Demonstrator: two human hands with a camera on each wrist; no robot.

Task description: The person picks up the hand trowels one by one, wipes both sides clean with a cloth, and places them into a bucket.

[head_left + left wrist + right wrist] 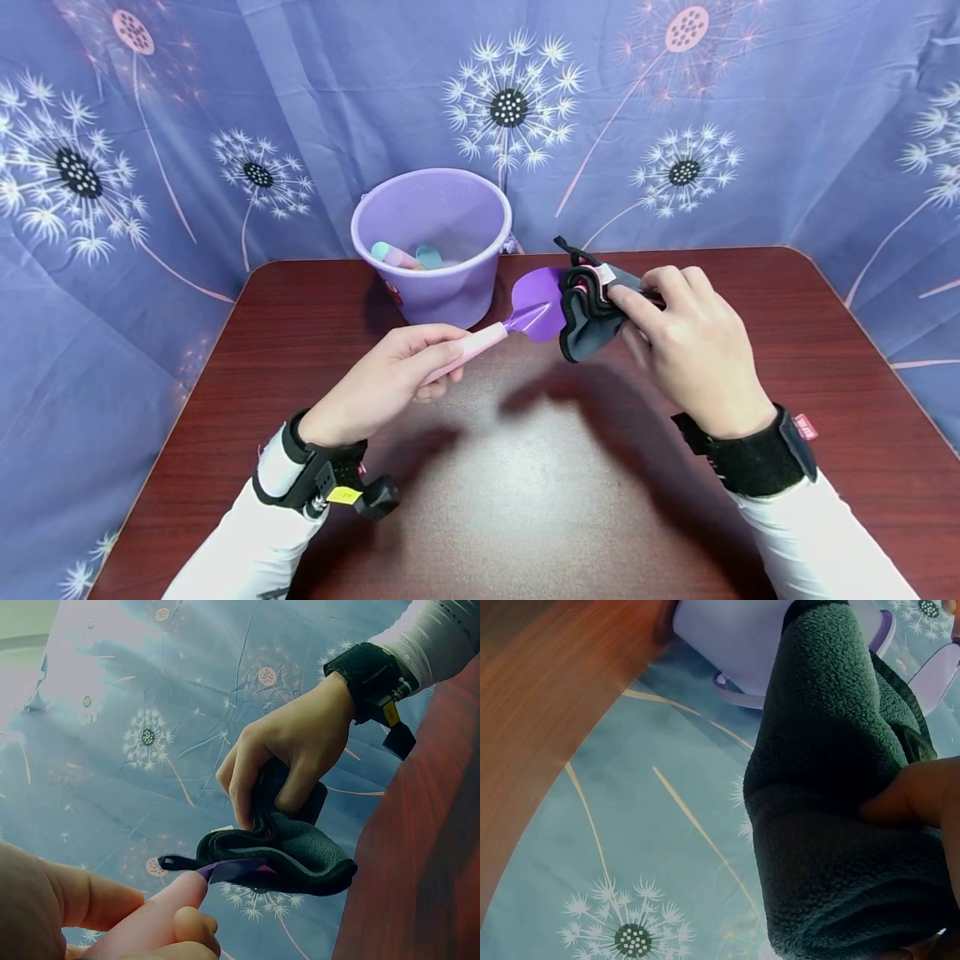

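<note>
My left hand (397,371) grips the pink handle of a toy shovel (538,307), its purple blade pointing right. Bunched in my right hand (693,346) is a dark grey cloth (592,312) with black edging and a small white tag. The cloth's folds meet the far edge of the blade, and part of the blade is hidden behind them in the left wrist view. Both things are held up over the table, casting shadows on it. In the right wrist view the cloth's fuzzy surface (825,697) fills the middle, with fingers pressed into it.
A purple bucket (480,287) stands at the back of the brown table (300,333), left of centre. Inside it lie a pink and mint handle (395,256) and a round teal piece (428,256). A blue curtain (360,100) with dandelion prints hangs behind the table.
</note>
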